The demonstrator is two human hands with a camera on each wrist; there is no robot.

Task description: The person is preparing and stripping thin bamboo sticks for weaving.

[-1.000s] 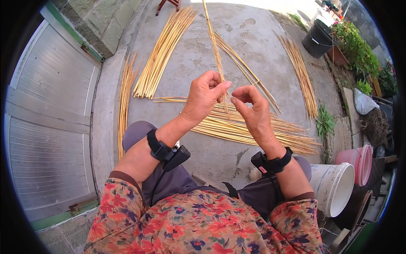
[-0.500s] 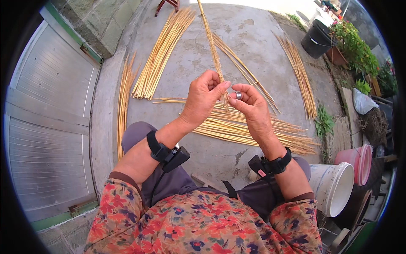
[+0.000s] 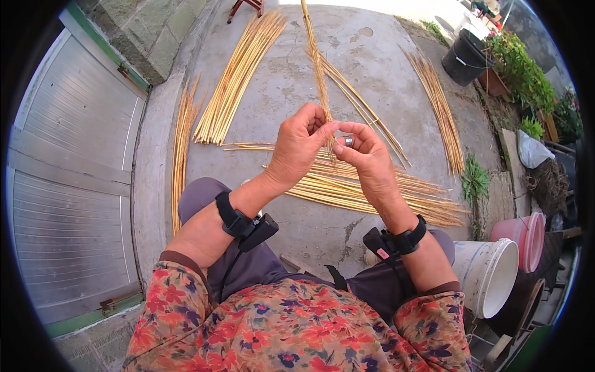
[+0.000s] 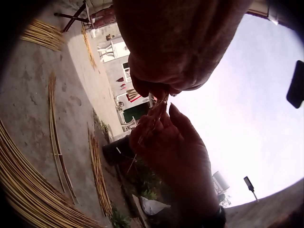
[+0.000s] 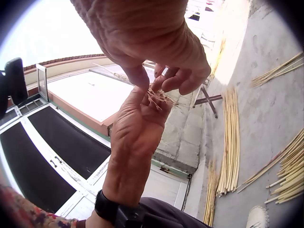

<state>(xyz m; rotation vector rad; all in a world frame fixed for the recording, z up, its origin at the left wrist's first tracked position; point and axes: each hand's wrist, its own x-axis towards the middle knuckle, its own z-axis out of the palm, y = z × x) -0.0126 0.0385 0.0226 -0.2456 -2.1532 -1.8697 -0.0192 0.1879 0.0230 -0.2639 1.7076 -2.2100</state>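
Observation:
A long, dry reed stalk (image 3: 308, 28) points away from the person, its feathery plume (image 3: 320, 77) running down to both hands. The left hand (image 3: 302, 144) grips the plume near its end, thumb pressed along it. At the wispy tip the right hand (image 3: 370, 162), with a metal ring (image 3: 348, 141) on one finger, pinches strands between thumb and fingers. In the right wrist view the loose tuft (image 5: 159, 97) sticks out between the two hands. Seen from the left wrist, the hands meet at their fingertips, the left above the right.
Reed bundles lie on the concrete: one (image 3: 238, 77) ahead left, one (image 3: 184, 149) by the door, one (image 3: 440, 115) at right, and one (image 3: 365, 192) crosswise before the knees. A few stalks (image 3: 362, 102) lie ahead. White (image 3: 489, 276) and pink (image 3: 524, 239) buckets stand right.
The right hand has moved in from beside the plume to its tip, and its fingers have closed on the strands. The stalk's far end has swayed left, then back right. The left hand keeps its grip.

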